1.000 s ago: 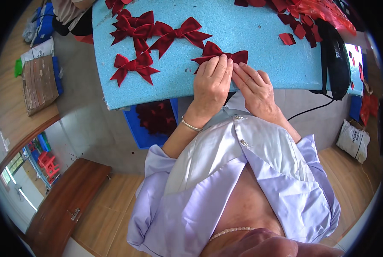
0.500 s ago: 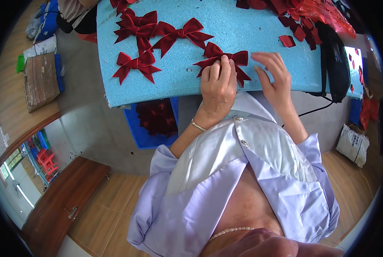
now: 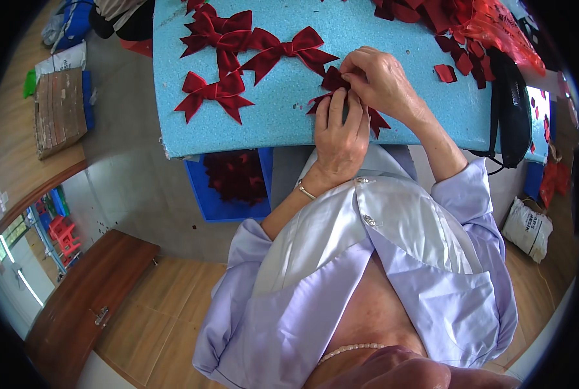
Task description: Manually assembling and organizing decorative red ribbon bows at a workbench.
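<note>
A dark red velvet bow [image 3: 333, 80] lies near the front edge of the blue tabletop [image 3: 276, 120], largely covered by my hands. My left hand [image 3: 341, 133] comes from below, its fingers together and pressing the bow's middle down. Over the bow's upper right side, my right hand [image 3: 385, 84] is closed in a pinch at its centre; the fingertips' exact grip is partly hidden. One of the bow's tails [image 3: 378, 122] sticks out below my right hand. To the left lie finished-looking bows, among them a single bow [image 3: 213, 95] and a larger bow [image 3: 288, 53].
Loose red velvet pieces [image 3: 445, 73] are scattered at the far right beside a red plastic bag [image 3: 497, 32]. A black pouch [image 3: 513, 110] hangs at the table's right edge. Below the table, a blue bin [image 3: 228, 212] contains dark red pieces.
My right hand has moved left from beside the bow and closed over its centre. My left hand stays on the bow. The whole view has shifted slightly.
</note>
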Demonstrator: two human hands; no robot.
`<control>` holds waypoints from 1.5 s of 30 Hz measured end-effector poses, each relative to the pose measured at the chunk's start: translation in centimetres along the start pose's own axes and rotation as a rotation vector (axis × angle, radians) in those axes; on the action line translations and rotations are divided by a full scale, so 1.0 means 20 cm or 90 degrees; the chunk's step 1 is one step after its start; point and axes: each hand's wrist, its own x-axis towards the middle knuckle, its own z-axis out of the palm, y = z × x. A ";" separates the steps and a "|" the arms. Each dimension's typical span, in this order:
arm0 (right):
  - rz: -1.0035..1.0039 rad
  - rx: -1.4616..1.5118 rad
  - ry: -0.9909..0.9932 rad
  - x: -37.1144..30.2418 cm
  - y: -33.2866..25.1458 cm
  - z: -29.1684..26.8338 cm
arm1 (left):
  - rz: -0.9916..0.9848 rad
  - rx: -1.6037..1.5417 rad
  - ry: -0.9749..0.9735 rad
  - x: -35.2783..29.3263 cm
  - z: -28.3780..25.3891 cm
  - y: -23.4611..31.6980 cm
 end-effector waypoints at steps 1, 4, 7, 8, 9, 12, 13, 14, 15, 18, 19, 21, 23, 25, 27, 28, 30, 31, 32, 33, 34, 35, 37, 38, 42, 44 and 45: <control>-0.009 0.010 0.012 0.00 0.01 0.00 | 0.001 -0.005 0.011 0.00 0.00 0.00; -0.035 0.019 0.043 -0.01 0.04 0.01 | 0.006 -0.007 0.002 0.01 0.00 0.00; -0.047 0.045 0.048 -0.02 0.03 0.01 | 0.003 0.007 0.010 -0.01 0.00 -0.02; -0.040 0.072 0.037 -0.01 0.02 0.01 | -0.004 0.018 0.011 -0.01 0.00 -0.02; -0.051 0.079 0.030 -0.02 0.02 0.01 | -0.005 0.014 0.007 -0.01 -0.01 -0.02; -0.019 0.103 0.022 -0.02 0.00 -0.02 | -0.002 -0.021 0.007 0.01 -0.03 -0.01; 0.003 0.119 -0.009 -0.01 -0.03 -0.02 | -0.006 -0.025 0.017 0.02 -0.04 -0.01; 0.029 0.129 -0.038 -0.01 -0.05 -0.04 | -0.005 -0.028 0.025 0.02 -0.03 0.00; 0.031 0.105 -0.072 0.00 -0.06 -0.05 | -0.008 -0.019 0.026 0.01 -0.03 0.00; -0.048 0.020 -0.033 0.02 -0.04 0.00 | -0.013 -0.038 0.016 -0.01 -0.01 -0.01; -0.052 0.021 -0.034 0.03 -0.04 0.01 | -0.015 -0.034 0.018 -0.01 -0.01 -0.01; -0.051 0.064 0.030 0.03 -0.05 0.03 | -0.012 -0.033 0.016 -0.01 -0.01 -0.01; -0.016 0.078 0.034 0.02 -0.07 0.03 | -0.013 -0.035 0.016 -0.01 -0.02 -0.01; 0.021 0.091 0.039 0.02 -0.08 0.03 | -0.014 -0.039 0.014 0.00 -0.02 -0.01; 0.126 0.163 0.010 0.03 -0.06 0.04 | -0.014 -0.018 0.021 0.00 -0.01 -0.01; 0.126 0.162 0.010 0.03 -0.06 0.04 | -0.014 -0.019 0.021 -0.01 -0.01 -0.01; 0.105 0.150 0.013 0.03 -0.05 0.03 | -0.016 -0.018 0.028 0.00 -0.02 -0.01; 0.107 0.149 0.014 0.03 -0.05 0.03 | -0.016 -0.019 0.028 0.00 -0.03 -0.02; 0.098 0.153 0.012 0.03 -0.03 0.02 | -0.052 -0.104 0.032 0.01 -0.05 -0.02; 0.090 0.156 0.011 0.03 -0.02 0.02 | -0.087 -0.190 0.035 0.02 -0.07 -0.03; 0.094 0.153 0.016 0.02 -0.01 0.01 | -0.125 -0.231 0.051 0.03 -0.10 -0.05; 0.096 0.197 0.012 0.02 0.00 0.02 | -0.166 -0.268 0.068 0.03 -0.15 -0.07; 0.102 0.273 0.006 0.02 -0.01 0.01 | -0.252 -0.282 0.112 0.04 -0.19 -0.13; 0.109 0.268 0.013 0.02 -0.02 0.00 | -0.295 -0.284 0.132 0.05 -0.20 -0.15; 0.156 0.381 0.003 0.00 -0.03 -0.01 | -0.434 -0.452 0.042 0.10 -0.20 -0.16; 0.143 0.420 -0.018 -0.01 -0.03 -0.02 | -0.532 -0.609 -0.015 0.12 -0.18 -0.16; 0.144 0.420 -0.014 -0.01 -0.04 -0.03 | -0.634 -0.758 -0.073 0.12 -0.18 -0.16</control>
